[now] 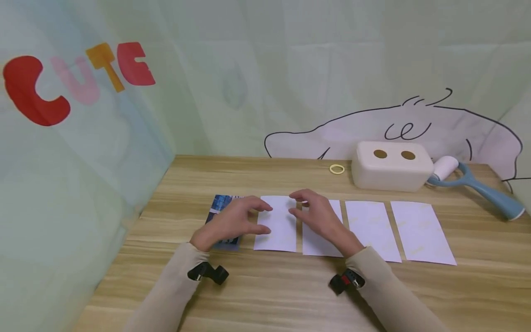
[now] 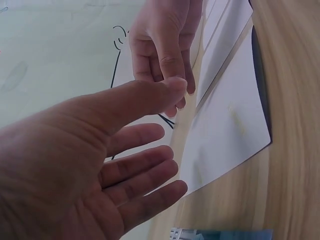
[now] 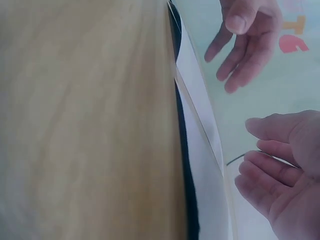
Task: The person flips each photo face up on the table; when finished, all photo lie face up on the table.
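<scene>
My left hand [image 1: 236,216] hovers over a printed card [image 1: 221,202] with a dark blue picture and partly covers it. Its thumb and fingers are spread and hold nothing, reaching over the left edge of the leftmost white sheet [image 1: 275,237]. Opposite it, my right hand [image 1: 318,214] is held over the second white sheet [image 1: 317,244], fingers loosely bent around bare air. The two palms face each other across a gap. Further right lie two more white sheets [image 1: 375,230] with faint yellowish marks. In the left wrist view, the nearest white sheet [image 2: 232,120] has a slightly raised edge.
A cream box [image 1: 392,170] with two round holes stands at the back right. Beside it lies a blue-handled lint roller [image 1: 477,182] with a white roll. Left of the box is a small yellow ring [image 1: 337,169]. A printed cloth wall [image 1: 232,115] borders the wooden table [image 1: 265,290].
</scene>
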Available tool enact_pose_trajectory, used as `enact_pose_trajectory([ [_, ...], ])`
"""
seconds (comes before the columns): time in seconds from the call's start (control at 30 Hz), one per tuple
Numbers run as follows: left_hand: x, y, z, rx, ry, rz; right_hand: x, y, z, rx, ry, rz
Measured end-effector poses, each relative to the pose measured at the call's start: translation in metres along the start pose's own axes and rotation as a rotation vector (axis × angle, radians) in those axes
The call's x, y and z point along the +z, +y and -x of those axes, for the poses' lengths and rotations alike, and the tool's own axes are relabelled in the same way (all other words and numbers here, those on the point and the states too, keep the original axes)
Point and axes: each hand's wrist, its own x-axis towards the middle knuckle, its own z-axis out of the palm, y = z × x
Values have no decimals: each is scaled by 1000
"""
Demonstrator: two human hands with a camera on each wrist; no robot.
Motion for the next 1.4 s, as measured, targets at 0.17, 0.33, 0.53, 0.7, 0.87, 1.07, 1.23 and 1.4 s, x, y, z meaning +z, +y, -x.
enact_pose_trajectory([
  [0.17,7,1,0,-28,-26,-34,-2,5,1,30,-21,-3],
  [0.33,12,1,-2,-4,-48,-75,-2,8,2,41,-31,14],
  [0.53,17,0,-3,12,-74,-99,-1,10,4,24,-40,39],
  [0.7,20,-1,-3,13,-81,-123,1,13,3,6,-49,53],
  [0.87,23,-2,-3,16,-72,-153,3,16,2,-15,-48,82],
  [1.07,27,-1,-1,-12,-80,-157,3,17,0,-24,-58,92],
  [1.23,29,-1,-2,1,-72,-206,3,17,0,-25,-55,94],
  [1.4,29,-2,-2,19,-54,-234,4,16,-1,-27,-60,97],
])
